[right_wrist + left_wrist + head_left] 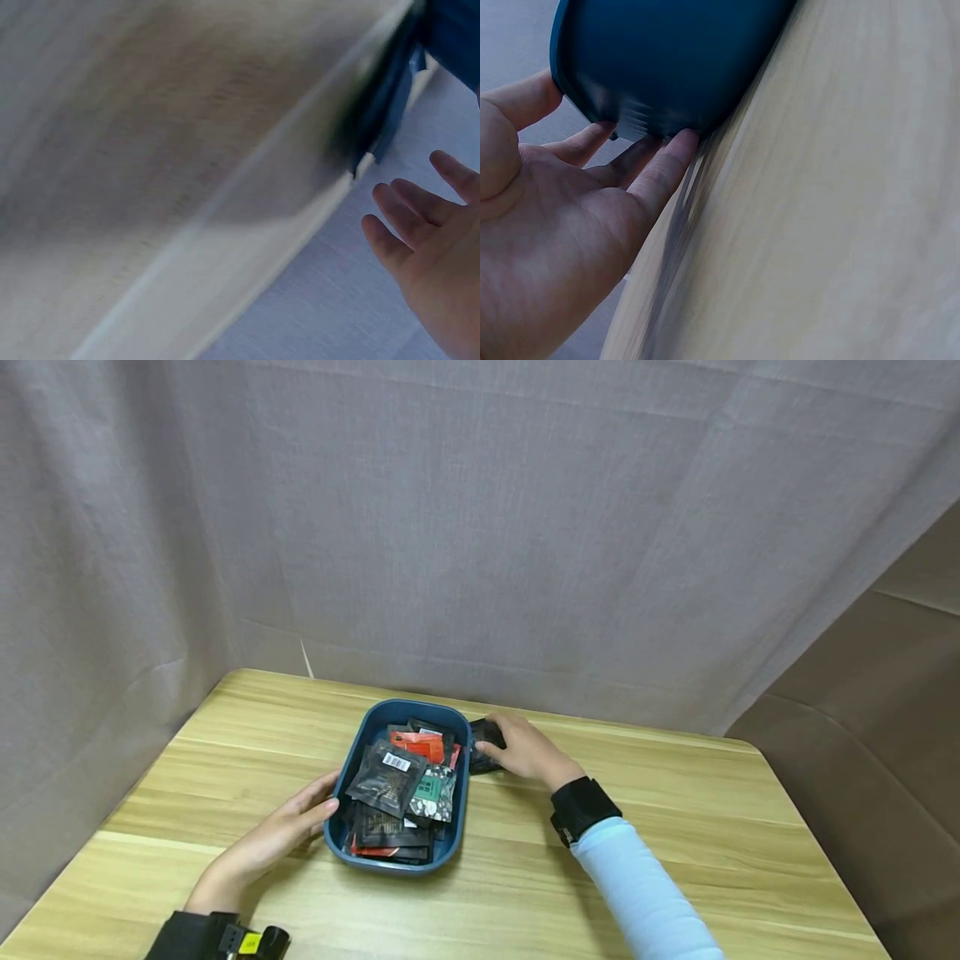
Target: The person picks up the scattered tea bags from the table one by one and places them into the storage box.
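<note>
A dark blue plastic bin (462,806) stands on the table, filled with small flat packets, mostly black (387,777), some orange (422,745), one patterned with a green label (429,788). My left hand (281,831) touches the bin's left side; in the left wrist view its nearly straight fingers (658,174) rest against the outer wall (660,60). Beyond the bin's right side lie black packets (483,760), with my right hand (528,752) over them. In the right wrist view the fingers (409,217) are spread and apart from these dark packets (386,105).
The light wood table (675,835) extends to both sides of the bin. Grey cloth (480,527) hangs along its back edge and left side, and a brownish cloth (862,710) hangs at the right.
</note>
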`<action>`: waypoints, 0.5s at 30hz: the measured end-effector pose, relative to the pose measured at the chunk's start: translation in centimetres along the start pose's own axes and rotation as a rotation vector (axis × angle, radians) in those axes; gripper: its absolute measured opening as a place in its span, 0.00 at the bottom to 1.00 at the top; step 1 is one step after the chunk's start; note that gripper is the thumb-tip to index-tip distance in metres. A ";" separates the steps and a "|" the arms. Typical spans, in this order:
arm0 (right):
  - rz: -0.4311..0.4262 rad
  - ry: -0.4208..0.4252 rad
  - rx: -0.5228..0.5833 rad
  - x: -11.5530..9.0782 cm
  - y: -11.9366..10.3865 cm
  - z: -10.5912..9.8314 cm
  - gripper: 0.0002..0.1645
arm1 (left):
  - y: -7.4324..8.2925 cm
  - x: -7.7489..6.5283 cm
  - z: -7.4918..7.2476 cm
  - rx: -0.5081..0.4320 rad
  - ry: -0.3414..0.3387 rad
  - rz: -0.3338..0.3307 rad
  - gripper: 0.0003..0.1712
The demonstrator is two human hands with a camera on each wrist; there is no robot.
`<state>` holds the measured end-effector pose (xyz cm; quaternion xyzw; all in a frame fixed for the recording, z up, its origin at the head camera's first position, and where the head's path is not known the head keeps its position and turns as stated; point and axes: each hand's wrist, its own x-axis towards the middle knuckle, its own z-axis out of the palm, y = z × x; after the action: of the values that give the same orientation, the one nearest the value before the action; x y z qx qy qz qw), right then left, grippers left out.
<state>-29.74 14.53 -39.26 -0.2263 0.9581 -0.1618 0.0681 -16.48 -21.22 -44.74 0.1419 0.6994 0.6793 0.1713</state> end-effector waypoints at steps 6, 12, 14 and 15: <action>0.020 -0.001 -0.071 0.7 0.7 1.8 0.44 | 0.0 0.0 0.0 0.005 0.000 0.008 0.37; -0.006 0.024 -0.118 1.2 0.6 2.9 0.49 | 0.0 0.0 0.1 0.005 0.002 0.006 0.37; -0.027 0.019 -0.111 1.3 0.6 3.0 0.50 | 0.1 0.0 0.2 0.003 0.001 0.006 0.37; -0.034 0.007 -0.114 1.3 0.6 3.1 0.50 | 0.1 0.0 0.2 0.002 0.002 0.004 0.37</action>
<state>-30.54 13.55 -42.40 -0.2453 0.9621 -0.1088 0.0491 -16.39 -21.03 -44.68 0.1431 0.7001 0.6789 0.1689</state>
